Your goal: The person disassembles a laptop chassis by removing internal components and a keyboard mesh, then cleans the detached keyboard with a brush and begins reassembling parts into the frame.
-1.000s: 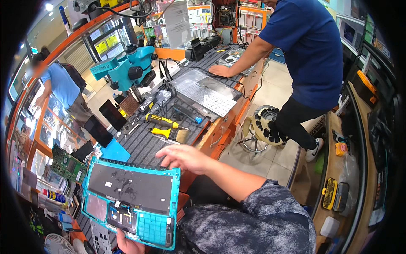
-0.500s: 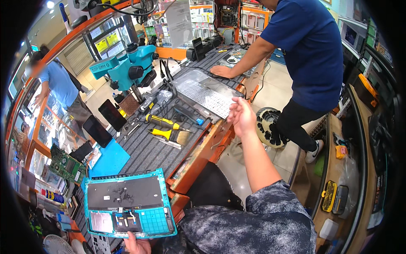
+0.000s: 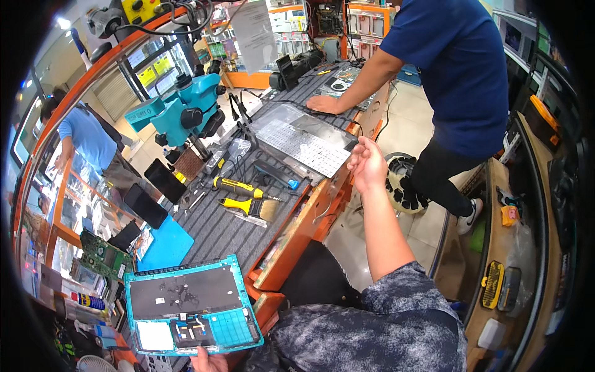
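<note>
My left hand (image 3: 209, 361) grips the lower edge of a teal laptop casing (image 3: 230, 326), which has a dark backing panel and exposed ribbon cables. My right hand (image 3: 369, 164) reaches out palm up, fingers loosely curled and apart, holding nothing. It is beside the front edge of a clear-covered white keyboard piece (image 3: 300, 146) on the grey mat (image 3: 223, 242); whether it touches is unclear. A screwdriver (image 3: 238, 187), a yellow brush (image 3: 245, 206) and a blue-tipped tool (image 3: 276, 175) lie nearby. A blue pad (image 3: 167, 242) is behind the casing.
A teal microscope (image 3: 173, 108) and two phones (image 3: 164, 181) stand at the bench's left. A green circuit board (image 3: 105, 254) sits lower left. A person in navy (image 3: 465, 80) leans on the bench beside a stool (image 3: 396, 180). Shelves (image 3: 496, 248) line the right; another person (image 3: 90, 133) is beyond the glass.
My right hand has moved from above the teal casing up and to the right. The casing and my left hand have shifted slightly down.
</note>
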The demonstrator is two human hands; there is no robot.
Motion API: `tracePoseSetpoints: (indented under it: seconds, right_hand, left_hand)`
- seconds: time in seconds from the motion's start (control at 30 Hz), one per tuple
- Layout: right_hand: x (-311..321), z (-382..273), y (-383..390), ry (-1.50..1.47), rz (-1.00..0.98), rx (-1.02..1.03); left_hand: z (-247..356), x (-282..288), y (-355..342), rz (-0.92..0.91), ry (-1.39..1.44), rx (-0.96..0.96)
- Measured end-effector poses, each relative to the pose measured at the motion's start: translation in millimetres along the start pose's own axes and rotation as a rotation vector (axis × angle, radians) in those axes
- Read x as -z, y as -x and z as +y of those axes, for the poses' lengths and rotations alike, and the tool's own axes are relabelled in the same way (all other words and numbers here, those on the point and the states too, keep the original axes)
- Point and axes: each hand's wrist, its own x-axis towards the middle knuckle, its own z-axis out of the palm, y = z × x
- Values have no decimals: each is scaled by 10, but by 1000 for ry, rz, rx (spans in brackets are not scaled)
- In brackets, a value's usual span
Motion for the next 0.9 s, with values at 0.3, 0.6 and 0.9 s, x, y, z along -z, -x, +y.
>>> tracePoseSetpoints:
  seconds: [0.3,0.6,0.9]
  right_hand:
    - [168,38,-76,0,54,-33]
    - [392,7,-125,0,99,-21]
    - [301,-21,-221,24,60,-14]
  left_hand:
    - [36,-316,-60,-27,-4,-32]
    - [-14,-311,-83,124,-64,3]
    - [-23,72,-56,-3,-22,21]
